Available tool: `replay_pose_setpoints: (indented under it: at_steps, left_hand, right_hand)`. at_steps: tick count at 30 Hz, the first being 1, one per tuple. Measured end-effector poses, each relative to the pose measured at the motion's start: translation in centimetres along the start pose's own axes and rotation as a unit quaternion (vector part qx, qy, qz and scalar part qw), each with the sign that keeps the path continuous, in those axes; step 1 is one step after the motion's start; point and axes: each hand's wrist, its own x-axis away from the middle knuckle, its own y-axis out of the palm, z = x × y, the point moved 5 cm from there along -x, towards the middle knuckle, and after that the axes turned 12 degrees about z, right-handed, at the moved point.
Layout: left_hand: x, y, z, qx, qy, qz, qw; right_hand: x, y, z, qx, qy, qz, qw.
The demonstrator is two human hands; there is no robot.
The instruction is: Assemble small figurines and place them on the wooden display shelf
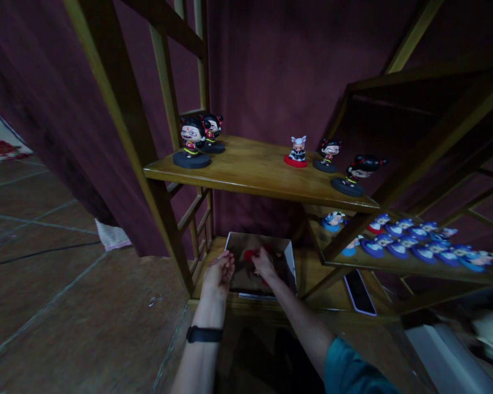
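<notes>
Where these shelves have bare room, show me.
Bare wood on the upper shelf runs between the left dark-based pair and the red-based figurine. Crowded: the lower right shelf, with bluish figurines, and the box, with the right hand inside.

The open box (pixel 290 261) sits level on the lowest wooden shelf (pixel 332 290), its open top facing up. It is shallow and four-sided, with a whitish right wall, a pale rim and a brownish, shadowed inside. A white strip shows along its front edge. Inside, a bright red piece (pixel 248 255) with a rounded outline lies toward the back, left of the middle, at the tips of the right hand's fingers (pixel 256 259); whether it is gripped is unclear. A small pale figure (pixel 279 254) lies near the back right corner. Another small light-coloured item (pixel 257 272) lies nearer the middle, its details blurred.
</notes>
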Motion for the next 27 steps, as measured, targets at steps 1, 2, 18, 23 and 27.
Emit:
replay_pose_setpoints:
  at_steps: [1, 2, 18, 23, 27]
  left_hand:
    - [-0.1, 0.0, -0.3, -0.013, 0.005, 0.009, 1.000]
    - [-0.2, -0.1, -0.7, -0.030, 0.011, 0.017, 0.999]
    - [-2.2, 0.9, -3.3, -0.044, 0.066, 0.029, 0.996]
    - [-2.5, 0.8, -3.3, -0.039, 0.068, 0.035, 0.996]
    - [-2.5, 1.1, -3.5, -0.043, 0.060, 0.024, 0.997]
  right_hand:
    - [0.4, -0.3, 0.2, -0.074, 0.044, -0.010, 0.996]
    - [1.0, -0.6, 0.3, -0.149, 0.082, -0.026, 0.985]
    - [-1.6, -3.4, -0.5, 0.173, -0.100, -0.037, 0.979]
    - [-1.9, -0.8, -0.4, 0.294, -0.154, -0.085, 0.939]
    - [-2.0, -0.2, -0.5, 0.316, -0.121, -0.083, 0.937]
